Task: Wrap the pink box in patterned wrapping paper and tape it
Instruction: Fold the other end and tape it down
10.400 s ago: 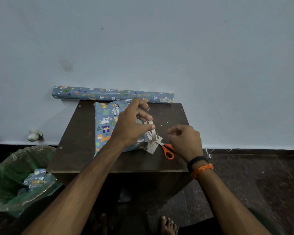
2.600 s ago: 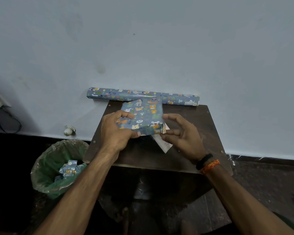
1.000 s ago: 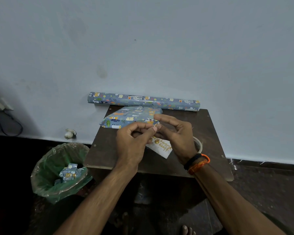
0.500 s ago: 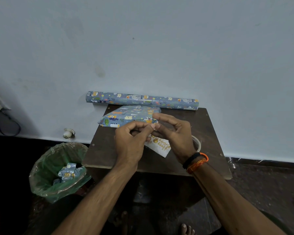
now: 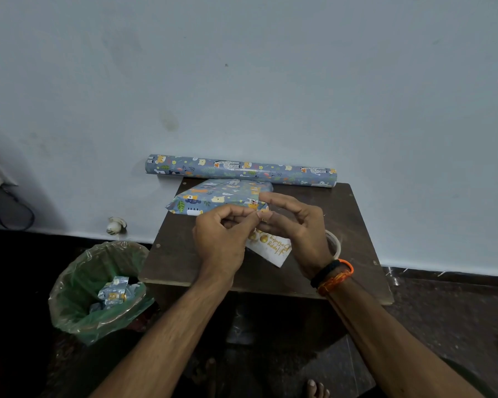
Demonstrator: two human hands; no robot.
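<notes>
The wrapped box [image 5: 222,196], blue with cartoon animals, lies near the table's [image 5: 184,254] far edge, behind the left hand [image 5: 222,242] and right hand [image 5: 296,231], fingertips pinched together on something too small to tell.

tape roll [image 5: 334,243]: mostly hidden behind right hand [image 5: 293,228]
card [image 5: 272,248]: upper part covered by both hands
fingertips' pinch: contents too small to tell (possibly tape)
foot [image 5: 316,389]: cut off by bottom edge
</notes>
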